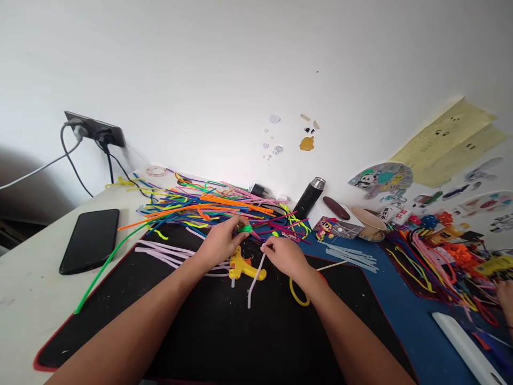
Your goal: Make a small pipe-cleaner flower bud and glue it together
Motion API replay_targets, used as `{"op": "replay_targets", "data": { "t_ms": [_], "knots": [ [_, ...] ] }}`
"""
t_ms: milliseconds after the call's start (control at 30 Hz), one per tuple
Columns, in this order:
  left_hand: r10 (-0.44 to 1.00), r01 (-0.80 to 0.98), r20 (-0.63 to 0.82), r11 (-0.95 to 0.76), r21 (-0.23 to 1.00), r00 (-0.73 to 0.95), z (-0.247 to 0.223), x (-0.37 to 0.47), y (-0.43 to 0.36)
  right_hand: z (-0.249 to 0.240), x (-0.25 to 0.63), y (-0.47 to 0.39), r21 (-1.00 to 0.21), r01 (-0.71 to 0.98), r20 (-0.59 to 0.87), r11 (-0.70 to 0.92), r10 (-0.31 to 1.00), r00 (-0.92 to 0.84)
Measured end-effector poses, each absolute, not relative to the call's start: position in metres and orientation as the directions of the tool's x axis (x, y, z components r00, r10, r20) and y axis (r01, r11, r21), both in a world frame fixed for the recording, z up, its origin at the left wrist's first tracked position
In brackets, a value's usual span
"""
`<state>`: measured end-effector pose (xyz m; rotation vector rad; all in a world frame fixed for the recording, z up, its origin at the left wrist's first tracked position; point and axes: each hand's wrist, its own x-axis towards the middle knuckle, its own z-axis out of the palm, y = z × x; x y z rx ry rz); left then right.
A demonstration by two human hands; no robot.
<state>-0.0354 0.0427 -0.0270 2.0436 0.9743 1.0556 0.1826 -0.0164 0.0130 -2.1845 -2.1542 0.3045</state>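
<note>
Left hand [218,241]: the grip is drawn to a pinch, and I make out a green chenille piece [245,229] at its fingertips.
Right hand [286,256]: thumb and finger pressed together on the far end of a lilac chenille stem [256,278].
Stem's line: from the right grip, the nearer one, it runs towards my camera, slanting left and bent near its free end; I cannot tell whether it touches the mat.
Green from lilac: away and left of the right fingertips, a small gap between.
Glue gun [237,268]: yellow, on the black mat [224,331], just below the left hand.
Desk [24,278]: pale, matted, a heap of coloured stems [236,205] along its wall side.
Room: white wall [208,69]; another person's hand [505,300] at the right edge.
</note>
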Motion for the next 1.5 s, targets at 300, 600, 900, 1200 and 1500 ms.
{"op": "replay_targets", "data": {
  "t_ms": [300,600,900,1200,1500],
  "knots": [
    [0.83,0.312,0.366,-0.511,0.801,0.421,-0.026,-0.035,0.042,0.042,0.209,-0.025,-0.095,0.993,-0.12,-0.067,0.991,0.055],
    [0.831,0.319,0.364,-0.511,0.798,0.42,-0.03,-0.036,0.045,0.04,0.198,-0.035,-0.053,0.996,-0.084,-0.075,0.994,0.07],
    [0.831,0.322,0.389,-0.524,0.789,0.399,-0.032,-0.036,0.047,0.034,0.154,-0.049,-0.19,0.972,-0.08,0.136,0.985,-0.154],
    [0.823,0.324,0.384,-0.53,0.784,0.418,-0.03,-0.037,0.046,0.023,0.144,-0.053,-0.101,0.948,-0.177,0.303,0.932,-0.317],
    [0.835,0.333,0.389,-0.521,0.786,0.39,-0.028,-0.039,0.048,0.013,0.142,-0.047,-0.139,0.936,-0.172,0.324,0.923,-0.345]
  ]
}}
